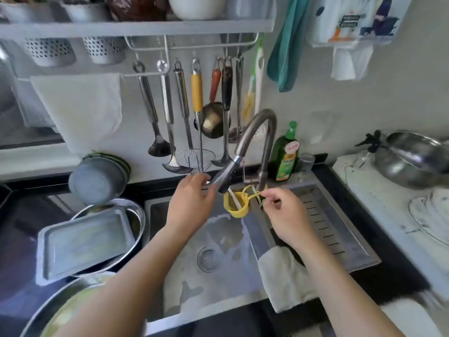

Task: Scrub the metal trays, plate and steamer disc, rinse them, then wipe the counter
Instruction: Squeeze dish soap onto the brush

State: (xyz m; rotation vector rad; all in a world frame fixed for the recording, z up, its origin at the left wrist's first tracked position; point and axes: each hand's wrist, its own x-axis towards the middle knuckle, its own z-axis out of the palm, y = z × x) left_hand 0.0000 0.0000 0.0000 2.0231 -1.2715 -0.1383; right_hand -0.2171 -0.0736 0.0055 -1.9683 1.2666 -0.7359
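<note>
My left hand (192, 203) grips the pull-out faucet head (226, 175) over the sink (218, 295), and water runs from it into a small yellow strainer (237, 207). My right hand (285, 212) pinches the strainer's thin yellow-green handle loops. A rectangular metal tray (82, 244) lies tilted on a round metal tray (138, 215) left of the sink. Part of another round metal dish (65, 305) shows at the bottom left, under my left forearm.
A white cloth (284, 278) hangs over the sink divider beside the slotted drain board (325, 227). A green dish-soap bottle (286, 154) stands behind the faucet. Stacked bowls (97, 178) sit at the back left, a steel pot (413, 159) on the right counter. Utensils hang on the wall.
</note>
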